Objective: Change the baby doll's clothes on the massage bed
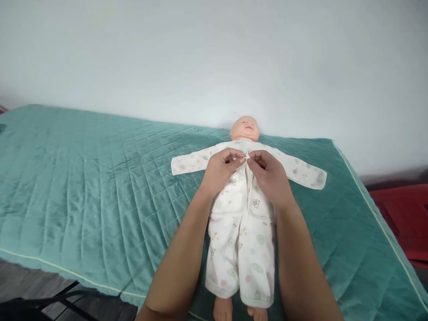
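Observation:
A baby doll [245,128] lies on its back with its head toward the wall and its bare feet toward me. It wears a white printed jacket [230,200] and matching trousers [257,263]; both sleeves are spread out to the sides. My left hand [223,167] pinches the jacket's front edge at the chest. Opposite it, my right hand [267,173] pinches the other front edge, and the fingertips of both hands meet at the middle. Below my hands the two jacket fronts hang slightly apart. Any fastener between the fingers is hidden.
A green quilted cover [100,191] with a pale piped edge lies under the doll. Behind it rises a plain white wall [187,58]. Something red [404,218] stands beyond the right edge, and dark thin legs or bars [67,296] show at the lower left.

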Action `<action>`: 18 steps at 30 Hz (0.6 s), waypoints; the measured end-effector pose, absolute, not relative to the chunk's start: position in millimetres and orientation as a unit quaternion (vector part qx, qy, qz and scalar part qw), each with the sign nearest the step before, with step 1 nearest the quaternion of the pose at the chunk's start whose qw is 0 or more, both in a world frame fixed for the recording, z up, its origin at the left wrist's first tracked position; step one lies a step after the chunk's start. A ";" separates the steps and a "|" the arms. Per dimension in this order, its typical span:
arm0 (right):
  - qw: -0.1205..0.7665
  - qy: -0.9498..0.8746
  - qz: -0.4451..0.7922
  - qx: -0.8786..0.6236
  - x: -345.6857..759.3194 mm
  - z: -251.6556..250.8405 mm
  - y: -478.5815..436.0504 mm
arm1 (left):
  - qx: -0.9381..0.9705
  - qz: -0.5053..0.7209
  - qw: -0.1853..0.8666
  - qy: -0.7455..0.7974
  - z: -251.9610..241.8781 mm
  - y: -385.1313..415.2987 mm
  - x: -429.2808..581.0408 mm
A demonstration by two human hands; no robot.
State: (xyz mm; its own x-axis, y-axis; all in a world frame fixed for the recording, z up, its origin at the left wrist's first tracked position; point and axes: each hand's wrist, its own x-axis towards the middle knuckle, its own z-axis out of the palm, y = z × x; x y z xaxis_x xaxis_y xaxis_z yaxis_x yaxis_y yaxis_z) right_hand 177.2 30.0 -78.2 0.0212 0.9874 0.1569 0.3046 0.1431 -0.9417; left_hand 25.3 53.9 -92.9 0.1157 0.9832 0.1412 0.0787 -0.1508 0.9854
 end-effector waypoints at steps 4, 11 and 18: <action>0.447 -0.608 0.384 -0.533 179.7 -74.0 28.4 | 0.570 0.496 0.478 0.448 -95.9 55.0 24.4; 0.395 -0.648 0.331 -0.561 176.5 -70.7 29.1 | 0.513 0.524 0.536 0.418 -96.4 55.5 25.5; 0.403 -0.653 0.312 -0.560 175.8 -75.1 29.6 | 0.471 0.520 0.579 0.416 -89.5 54.6 25.2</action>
State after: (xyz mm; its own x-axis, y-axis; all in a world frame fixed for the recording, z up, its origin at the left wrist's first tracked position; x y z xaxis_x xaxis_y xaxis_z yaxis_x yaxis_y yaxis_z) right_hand 175.8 29.6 -75.1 -0.0478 0.9831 0.1770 0.4797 0.1780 -0.8592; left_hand 25.2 54.6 -89.5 0.1140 0.9934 0.0089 -0.2093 0.0152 0.9777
